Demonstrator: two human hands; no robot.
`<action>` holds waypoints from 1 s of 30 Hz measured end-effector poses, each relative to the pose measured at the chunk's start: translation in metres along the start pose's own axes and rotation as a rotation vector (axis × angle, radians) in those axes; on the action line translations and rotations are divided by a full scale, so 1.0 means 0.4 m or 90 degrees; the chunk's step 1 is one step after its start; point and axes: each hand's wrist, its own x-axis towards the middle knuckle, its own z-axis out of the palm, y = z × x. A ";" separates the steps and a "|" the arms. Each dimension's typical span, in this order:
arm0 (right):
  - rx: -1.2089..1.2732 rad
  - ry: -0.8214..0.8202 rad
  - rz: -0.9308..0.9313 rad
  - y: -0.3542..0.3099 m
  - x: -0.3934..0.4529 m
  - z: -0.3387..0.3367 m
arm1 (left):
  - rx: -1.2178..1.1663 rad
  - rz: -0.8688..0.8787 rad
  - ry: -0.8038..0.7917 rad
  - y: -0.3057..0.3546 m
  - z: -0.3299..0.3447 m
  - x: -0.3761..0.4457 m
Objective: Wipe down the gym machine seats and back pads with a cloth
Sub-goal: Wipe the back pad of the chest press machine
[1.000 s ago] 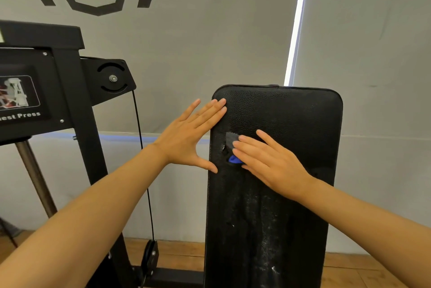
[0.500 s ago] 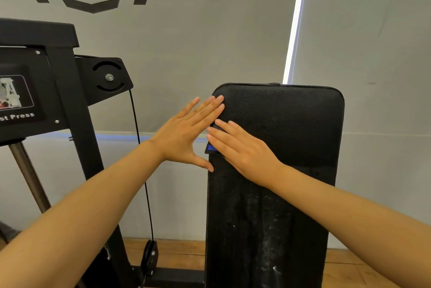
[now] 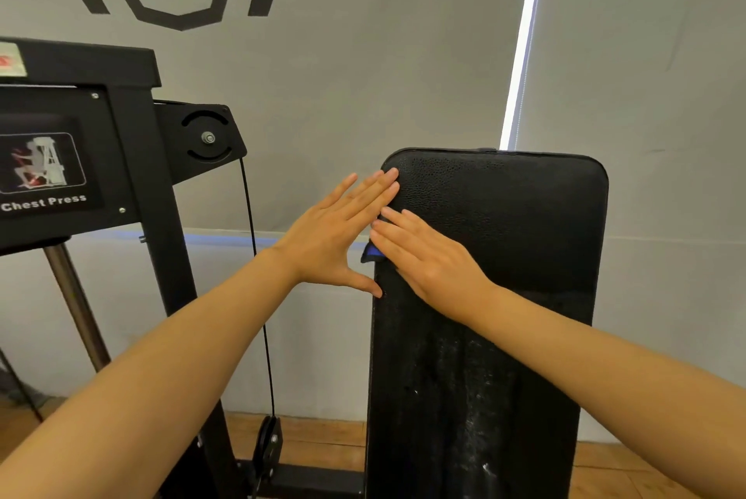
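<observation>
An upright black back pad [image 3: 504,216] fills the right half of the view; its lower part shows pale smears. My right hand [image 3: 428,260] lies flat on the pad near its left edge, pressing a blue cloth [image 3: 370,252] of which only a small corner shows under the fingers. My left hand [image 3: 339,234] is spread open, its fingertips on the pad's upper left corner and its thumb touching the pad's left edge. No seat is in view.
A black machine frame [image 3: 161,256] with a "Chest Press" label [image 3: 44,171] stands at the left, with a pulley plate [image 3: 208,137] and a thin cable [image 3: 258,296] running down beside the pad. Grey wall behind, wooden floor [image 3: 306,438] below.
My right hand slid the cloth left across the pad, from the middle-left area to its left edge, close to my left hand. My left hand stayed on the pad's corner.
</observation>
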 end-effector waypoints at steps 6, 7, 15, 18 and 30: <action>0.005 -0.033 -0.022 0.039 -0.078 -0.047 | 0.012 -0.011 -0.004 0.011 -0.005 -0.004; 0.005 -0.038 -0.015 0.043 -0.097 -0.054 | 0.014 -0.014 -0.004 0.013 -0.004 -0.004; -0.023 -0.083 0.048 0.003 -0.068 -0.044 | 0.012 -0.028 -0.012 0.021 0.000 -0.002; -0.063 -0.043 0.053 -0.010 -0.059 -0.015 | 0.009 -0.031 -0.024 0.022 -0.002 -0.002; 0.006 -0.051 -0.084 -0.031 -0.131 0.004 | 0.006 -0.023 -0.035 0.048 0.004 -0.015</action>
